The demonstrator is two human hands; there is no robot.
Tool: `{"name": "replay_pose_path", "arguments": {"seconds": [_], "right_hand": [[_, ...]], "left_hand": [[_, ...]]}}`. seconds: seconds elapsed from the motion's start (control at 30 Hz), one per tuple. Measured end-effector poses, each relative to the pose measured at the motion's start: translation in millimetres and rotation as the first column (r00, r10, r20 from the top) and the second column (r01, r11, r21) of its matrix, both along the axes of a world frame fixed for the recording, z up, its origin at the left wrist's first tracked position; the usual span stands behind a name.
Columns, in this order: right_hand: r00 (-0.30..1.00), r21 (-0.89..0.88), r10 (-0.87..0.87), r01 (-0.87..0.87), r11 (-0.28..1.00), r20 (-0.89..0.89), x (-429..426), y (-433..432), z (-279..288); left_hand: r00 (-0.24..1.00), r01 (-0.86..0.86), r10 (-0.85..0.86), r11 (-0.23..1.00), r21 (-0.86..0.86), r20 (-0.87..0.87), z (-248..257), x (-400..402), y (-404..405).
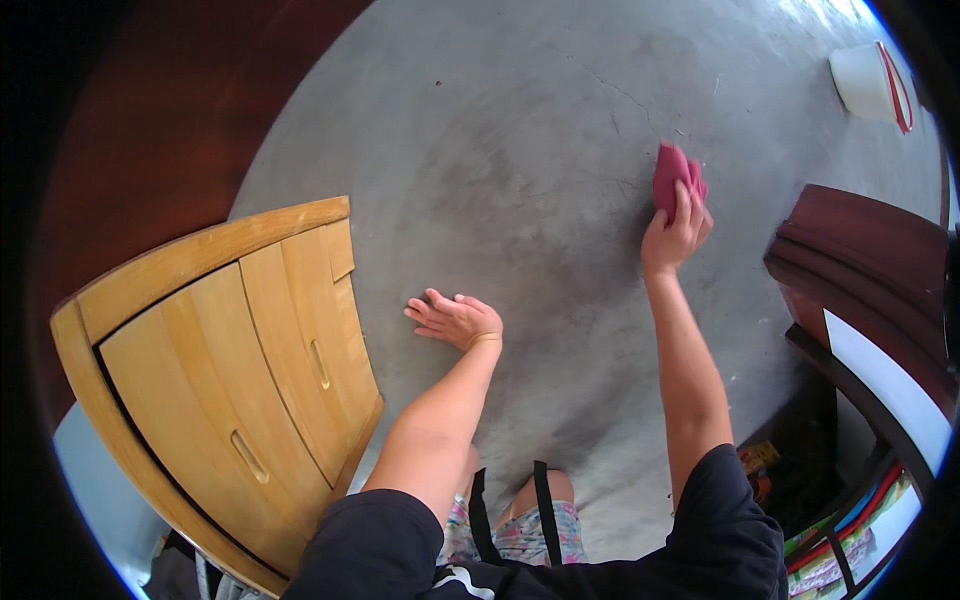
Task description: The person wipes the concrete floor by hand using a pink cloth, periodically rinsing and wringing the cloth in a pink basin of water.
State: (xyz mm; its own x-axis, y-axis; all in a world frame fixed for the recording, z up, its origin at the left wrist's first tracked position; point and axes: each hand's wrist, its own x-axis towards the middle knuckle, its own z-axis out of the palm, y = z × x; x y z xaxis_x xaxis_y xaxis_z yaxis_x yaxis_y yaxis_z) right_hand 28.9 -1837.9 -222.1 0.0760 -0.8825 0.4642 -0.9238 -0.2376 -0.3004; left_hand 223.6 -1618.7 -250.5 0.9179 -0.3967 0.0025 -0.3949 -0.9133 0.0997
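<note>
My right hand (677,229) holds a folded pink-red cloth (666,178), with the arm stretched out over the grey concrete floor (525,195). The cloth looks bunched beyond the fingertips; whether it touches the floor is hard to tell. On the left, my left hand (456,318) is held low over or on the floor, fingers spread and nothing in it. A thin band circles that wrist.
A light wooden cabinet (214,375) with two drawers stands close by my left arm. At the upper right is a white bucket (862,82) with a red handle. Dark red wooden furniture (862,247) and a dark-framed rack (847,367) with colourful items stand at the right.
</note>
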Motion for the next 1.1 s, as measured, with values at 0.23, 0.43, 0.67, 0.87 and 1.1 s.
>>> {"name": "replay_pose_path", "arguments": {"seconds": [0.23,0.43,0.67,0.87,1.1], "right_hand": [[0.959,0.186,-0.204,0.241,0.952,-0.196,-18.3,34.2,-19.3],[0.968,0.252,-0.169,0.214,0.944,-0.188,-26.1,34.8,-24.2],[0.972,0.280,-0.165,0.207,0.937,-0.167,-30.9,35.5,-25.2],[0.980,0.289,-0.133,0.172,0.942,-0.151,-26.3,29.6,-20.8],[0.981,0.316,-0.135,0.174,0.933,-0.142,-29.6,33.1,-19.2]], "left_hand": [[1.000,0.018,-0.017,1.000,-0.008,0.005,7.9,-2.2,-4.3],[0.987,0.152,-0.152,0.988,0.000,0.051,13.9,9.6,-19.7],[0.896,0.438,-0.444,0.882,-0.171,0.005,10.9,47.4,-242.6],[0.924,0.382,-0.383,0.920,-0.084,0.006,-14.6,40.0,-301.8],[0.906,0.421,-0.416,0.905,-0.057,0.076,-18.9,33.3,-301.6]]}}
